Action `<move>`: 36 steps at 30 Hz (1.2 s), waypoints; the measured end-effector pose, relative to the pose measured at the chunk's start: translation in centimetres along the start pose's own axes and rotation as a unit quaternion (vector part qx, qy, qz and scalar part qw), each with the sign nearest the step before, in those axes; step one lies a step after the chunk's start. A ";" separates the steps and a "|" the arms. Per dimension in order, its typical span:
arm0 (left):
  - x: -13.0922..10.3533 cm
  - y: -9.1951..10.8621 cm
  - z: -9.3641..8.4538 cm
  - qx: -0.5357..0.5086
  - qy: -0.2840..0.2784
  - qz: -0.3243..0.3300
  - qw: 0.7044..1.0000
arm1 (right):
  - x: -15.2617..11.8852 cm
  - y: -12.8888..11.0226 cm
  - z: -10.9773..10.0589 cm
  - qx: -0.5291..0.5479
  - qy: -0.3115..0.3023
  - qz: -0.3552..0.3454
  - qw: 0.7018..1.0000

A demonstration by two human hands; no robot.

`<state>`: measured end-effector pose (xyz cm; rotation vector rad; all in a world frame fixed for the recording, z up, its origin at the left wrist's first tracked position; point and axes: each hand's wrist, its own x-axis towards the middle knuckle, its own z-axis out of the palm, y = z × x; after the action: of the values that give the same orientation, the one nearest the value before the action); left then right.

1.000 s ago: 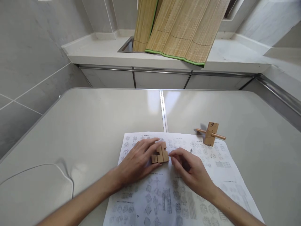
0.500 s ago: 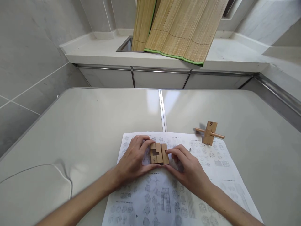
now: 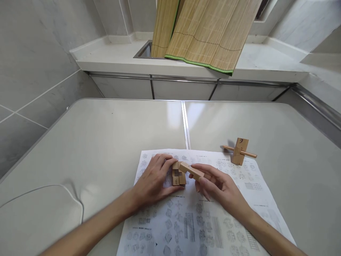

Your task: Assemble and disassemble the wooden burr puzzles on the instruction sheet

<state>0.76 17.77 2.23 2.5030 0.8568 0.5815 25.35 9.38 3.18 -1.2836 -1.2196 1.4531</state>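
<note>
My left hand (image 3: 154,177) grips a pair of notched wooden puzzle blocks (image 3: 176,180) by their far and near ends, and they stand on the printed sheet. A dark square gap shows between them, and the left one carries a handwritten mark. Between the thumb and fingers of my right hand (image 3: 215,181) is a separate wooden puzzle piece (image 3: 195,172), a bar held tilted, its far end close to or over the blocks' right edge. I cannot tell whether they touch. Under both hands lies the printed sheet (image 3: 210,220), covered with small puzzle drawings.
Farther right, a wooden block with a rod through it (image 3: 239,152) rests at the sheet's upper edge. A white cable (image 3: 66,192) curves over the table (image 3: 128,124) at left. Behind the table, a bamboo mat (image 3: 205,35) hangs over a counter (image 3: 112,57) beside a sink.
My right hand has drawn the bar-shaped piece away from the two blocks, lifted it and turned it to a slant. My left hand keeps its grip on the blocks.
</note>
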 end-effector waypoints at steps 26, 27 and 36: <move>0.1 0.1 0.1 0.004 0.005 -0.002 1.000 | 0.3 0.7 0.4 -0.037 0.026 -0.168 0.985; 0.1 0.0 0.1 0.005 0.006 -0.001 1.000 | 0.2 0.6 0.4 -0.040 0.027 -0.169 0.984; 0.0 0.0 0.1 0.001 0.002 0.002 1.000 | 0.0 0.2 0.5 -0.120 0.062 -0.248 0.959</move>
<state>0.80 17.76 2.18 2.5070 0.8557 0.5867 24.90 9.28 2.96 -1.0961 -1.5306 0.8739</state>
